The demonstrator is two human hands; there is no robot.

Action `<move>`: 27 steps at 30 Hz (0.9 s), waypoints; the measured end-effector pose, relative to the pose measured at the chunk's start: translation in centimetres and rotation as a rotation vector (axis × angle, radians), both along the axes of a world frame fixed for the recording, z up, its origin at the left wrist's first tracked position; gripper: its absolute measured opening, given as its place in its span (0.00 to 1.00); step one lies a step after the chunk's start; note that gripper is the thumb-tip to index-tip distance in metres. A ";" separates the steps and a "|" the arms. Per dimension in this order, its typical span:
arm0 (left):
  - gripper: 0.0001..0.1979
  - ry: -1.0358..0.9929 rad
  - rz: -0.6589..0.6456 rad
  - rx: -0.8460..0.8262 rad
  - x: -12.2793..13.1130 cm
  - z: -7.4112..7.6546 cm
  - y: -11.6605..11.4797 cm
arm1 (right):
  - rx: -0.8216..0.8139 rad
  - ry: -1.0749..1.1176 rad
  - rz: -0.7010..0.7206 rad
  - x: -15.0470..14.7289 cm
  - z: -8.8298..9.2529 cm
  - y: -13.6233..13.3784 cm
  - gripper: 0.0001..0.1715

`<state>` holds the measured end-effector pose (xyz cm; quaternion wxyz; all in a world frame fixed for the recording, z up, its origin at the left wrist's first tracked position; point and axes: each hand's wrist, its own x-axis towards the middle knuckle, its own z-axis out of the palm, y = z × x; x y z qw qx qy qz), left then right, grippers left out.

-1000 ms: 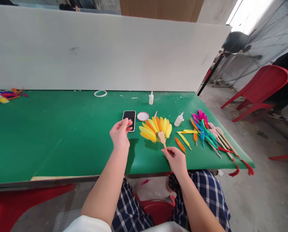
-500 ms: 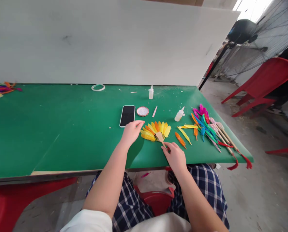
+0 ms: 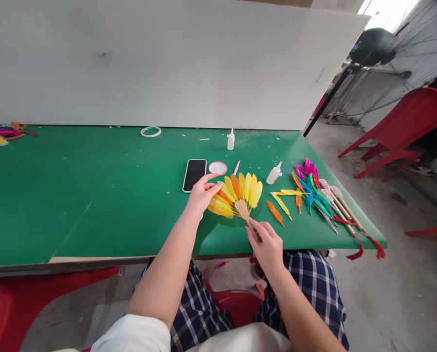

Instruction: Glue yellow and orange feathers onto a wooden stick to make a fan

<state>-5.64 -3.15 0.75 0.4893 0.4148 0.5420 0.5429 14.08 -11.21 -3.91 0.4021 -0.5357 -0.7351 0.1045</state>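
My right hand (image 3: 266, 243) pinches the thin handle of a feather fan (image 3: 241, 209), holding it slightly above the table. Yellow and orange feathers (image 3: 235, 187) spread upward from its flat, pale wooden head. At the fan's upper left edge is my left hand (image 3: 200, 195), thumb and index finger stretched out and parted, meeting the feather tips; no firm grip shows. Loose yellow feathers (image 3: 281, 204) and an orange feather (image 3: 275, 213) lie right of the fan. Beyond the fan are a pink pointed tool (image 3: 237, 167) and a round dish with a red rim (image 3: 218, 168).
On the green table (image 3: 104, 195) lie a phone (image 3: 195, 175), a tape ring (image 3: 150, 131) and two squeeze bottles, one at the back (image 3: 231, 140), one at right (image 3: 274, 173). Coloured feathers (image 3: 310, 188) and tasselled sticks (image 3: 345, 208) crowd the right end. A white board (image 3: 167, 63) stands behind.
The fan has come up a little toward the camera, its feathers looking larger. My left hand has moved slightly right, from beside the fan onto its feather tips, its fingers parting.
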 end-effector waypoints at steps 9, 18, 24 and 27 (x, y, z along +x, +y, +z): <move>0.21 -0.070 0.026 0.014 0.1 0.6 -0.5 | 0.052 0.009 0.048 0.0 0.2 0.0 0.15; 0.18 -0.041 0.029 -0.045 0.0 1.4 -0.7 | 0.165 0.014 0.026 0.2 0.1 0.4 0.13; 0.23 -0.004 -0.028 0.012 -0.6 0.9 -0.6 | 0.162 0.028 0.010 0.3 0.2 0.5 0.12; 0.24 0.002 -0.012 0.030 -0.5 0.6 -0.5 | 0.162 0.027 0.013 0.2 0.2 0.5 0.12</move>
